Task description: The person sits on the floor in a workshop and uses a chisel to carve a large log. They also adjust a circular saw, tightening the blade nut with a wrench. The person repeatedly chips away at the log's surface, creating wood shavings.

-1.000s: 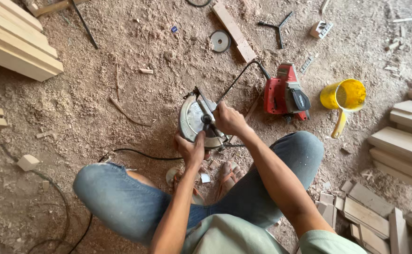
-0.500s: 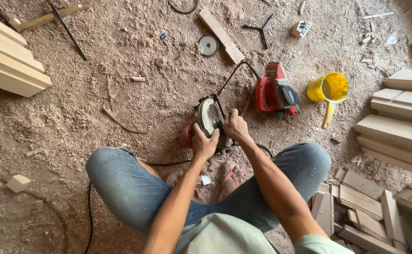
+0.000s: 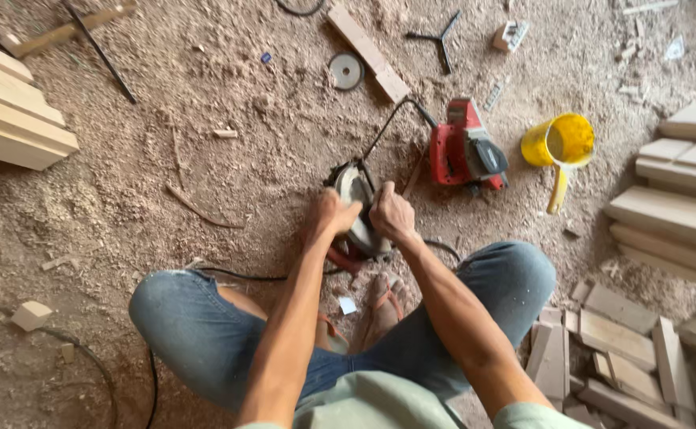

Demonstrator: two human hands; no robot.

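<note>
your left hand (image 3: 333, 213) clenched on circular saw (image 3: 356, 208) | your right hand (image 3: 390, 214) clenched on it too | saw tipped on sawdust floor (image 3: 205, 159), just left of red power tool (image 3: 463, 151) | yellow jug (image 3: 561, 144) right of red tool

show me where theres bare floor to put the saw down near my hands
The widest bare sawdust lies left of the left hand, between the stacked planks and the circular saw. A smaller patch lies above the saw, below the loose disc. To the right it is crowded: red power tool, yellow jug, offcuts.
</note>
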